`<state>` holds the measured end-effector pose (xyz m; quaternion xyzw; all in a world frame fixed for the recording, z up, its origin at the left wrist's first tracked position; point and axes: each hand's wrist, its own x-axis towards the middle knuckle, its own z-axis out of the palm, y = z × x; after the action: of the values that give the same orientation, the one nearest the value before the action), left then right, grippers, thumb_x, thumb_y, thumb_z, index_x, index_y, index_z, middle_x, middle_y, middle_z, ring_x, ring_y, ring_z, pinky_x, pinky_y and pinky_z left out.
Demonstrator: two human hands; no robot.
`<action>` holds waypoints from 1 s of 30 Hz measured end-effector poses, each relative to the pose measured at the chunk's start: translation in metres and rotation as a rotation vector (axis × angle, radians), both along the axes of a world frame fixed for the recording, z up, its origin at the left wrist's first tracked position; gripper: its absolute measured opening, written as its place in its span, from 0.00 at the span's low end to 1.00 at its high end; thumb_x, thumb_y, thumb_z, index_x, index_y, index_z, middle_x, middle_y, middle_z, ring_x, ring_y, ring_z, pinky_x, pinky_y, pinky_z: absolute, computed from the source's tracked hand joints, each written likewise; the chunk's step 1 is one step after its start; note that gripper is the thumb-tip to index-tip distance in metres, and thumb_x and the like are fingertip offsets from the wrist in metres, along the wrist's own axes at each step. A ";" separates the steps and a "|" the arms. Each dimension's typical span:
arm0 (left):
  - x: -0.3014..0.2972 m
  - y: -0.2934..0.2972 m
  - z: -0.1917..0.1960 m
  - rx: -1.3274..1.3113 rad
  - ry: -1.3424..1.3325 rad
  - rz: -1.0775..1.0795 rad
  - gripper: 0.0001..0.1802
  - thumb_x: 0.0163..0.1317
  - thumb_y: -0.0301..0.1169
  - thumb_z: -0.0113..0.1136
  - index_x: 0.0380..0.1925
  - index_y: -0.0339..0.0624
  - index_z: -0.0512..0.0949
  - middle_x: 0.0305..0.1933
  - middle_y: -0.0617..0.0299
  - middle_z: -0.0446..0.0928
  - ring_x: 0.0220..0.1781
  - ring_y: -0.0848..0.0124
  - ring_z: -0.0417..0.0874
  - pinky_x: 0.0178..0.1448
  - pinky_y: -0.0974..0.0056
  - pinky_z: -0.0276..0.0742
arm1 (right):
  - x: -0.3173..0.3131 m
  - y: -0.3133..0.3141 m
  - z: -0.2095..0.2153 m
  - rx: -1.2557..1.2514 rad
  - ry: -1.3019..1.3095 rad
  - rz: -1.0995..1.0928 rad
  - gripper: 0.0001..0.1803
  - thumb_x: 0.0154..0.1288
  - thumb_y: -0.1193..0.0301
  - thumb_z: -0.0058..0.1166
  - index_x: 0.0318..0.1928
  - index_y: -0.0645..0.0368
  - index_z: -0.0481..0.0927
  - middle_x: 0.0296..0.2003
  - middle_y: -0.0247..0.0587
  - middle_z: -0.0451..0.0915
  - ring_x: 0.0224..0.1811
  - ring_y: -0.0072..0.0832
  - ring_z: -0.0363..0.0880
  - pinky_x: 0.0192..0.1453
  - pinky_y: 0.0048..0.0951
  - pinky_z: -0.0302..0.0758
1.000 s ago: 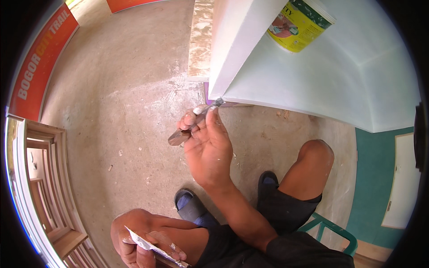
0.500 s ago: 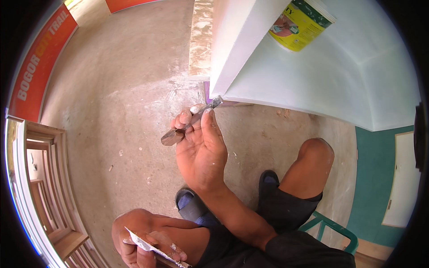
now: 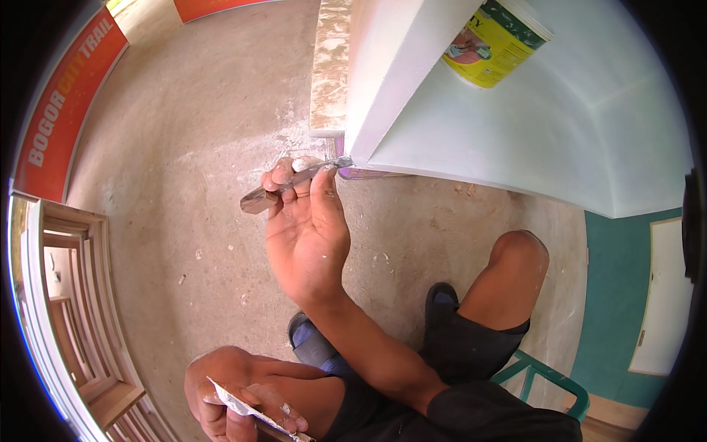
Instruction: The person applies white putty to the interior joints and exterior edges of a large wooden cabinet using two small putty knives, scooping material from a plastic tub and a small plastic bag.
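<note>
My right hand point(image 3: 305, 228) is palm-up and shut on a putty knife point(image 3: 259, 200) with a wooden handle. Its blade tip touches the bottom corner of a white-painted panel point(image 3: 501, 140) just above the concrete floor. My left hand point(image 3: 221, 390) rests low by my left knee and grips a flat scraper point(image 3: 247, 409) smeared with white filler. A yellow and green tub point(image 3: 492, 40) stands on the white surface, far from both hands.
Stacked wooden frames point(image 3: 66, 295) lie along the left. A red banner point(image 3: 62, 110) runs across the upper left. A green stool point(image 3: 545, 372) is under me, and a teal wall point(image 3: 611, 295) is at the right. The concrete floor point(image 3: 184, 147) is dusted with white.
My right hand has shifted a little to the left and the knife handle has swung left and upward. The blade tip stays at the panel's corner. My left hand has hardly moved.
</note>
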<state>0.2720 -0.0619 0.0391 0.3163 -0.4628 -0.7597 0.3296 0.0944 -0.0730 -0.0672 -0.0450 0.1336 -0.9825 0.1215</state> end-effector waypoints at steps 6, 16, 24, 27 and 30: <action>0.002 0.002 0.006 -0.029 -0.120 0.043 0.15 0.68 0.30 0.47 0.43 0.24 0.68 0.19 0.48 0.76 0.14 0.68 0.76 0.17 0.71 0.75 | 0.000 -0.007 0.003 0.012 0.013 -0.076 0.18 0.84 0.56 0.36 0.48 0.56 0.75 0.44 0.37 0.76 0.51 0.29 0.70 0.64 0.32 0.66; 0.010 0.000 -0.004 -0.046 -0.054 0.037 0.16 0.67 0.31 0.48 0.43 0.24 0.68 0.21 0.46 0.77 0.15 0.68 0.77 0.17 0.72 0.74 | 0.024 0.006 -0.019 0.187 -0.050 0.001 0.14 0.84 0.62 0.38 0.46 0.57 0.74 0.40 0.39 0.76 0.46 0.28 0.70 0.58 0.34 0.66; 0.008 0.000 -0.005 0.022 0.105 0.023 0.11 0.68 0.24 0.42 0.45 0.24 0.65 0.21 0.44 0.77 0.15 0.67 0.78 0.18 0.71 0.77 | 0.013 0.044 -0.007 0.242 -0.136 -0.111 0.16 0.83 0.60 0.40 0.43 0.56 0.75 0.36 0.38 0.76 0.41 0.28 0.70 0.62 0.41 0.68; 0.011 -0.003 -0.004 0.074 0.060 -0.012 0.11 0.68 0.24 0.43 0.45 0.24 0.65 0.21 0.44 0.77 0.15 0.67 0.78 0.18 0.70 0.79 | 0.009 0.053 -0.002 0.217 -0.108 -0.083 0.16 0.83 0.59 0.39 0.43 0.56 0.75 0.36 0.37 0.75 0.41 0.29 0.70 0.62 0.41 0.68; 0.009 -0.003 -0.008 0.012 0.094 -0.040 0.11 0.68 0.24 0.44 0.45 0.24 0.65 0.21 0.44 0.77 0.15 0.67 0.78 0.18 0.70 0.79 | 0.005 0.051 0.000 0.180 -0.132 -0.048 0.17 0.83 0.58 0.38 0.43 0.55 0.75 0.36 0.37 0.75 0.41 0.30 0.70 0.61 0.41 0.68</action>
<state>0.2806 -0.0653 0.0309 0.2727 -0.4486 -0.7830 0.3338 0.0995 -0.0224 -0.0667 0.0339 0.2142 -0.9700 0.1102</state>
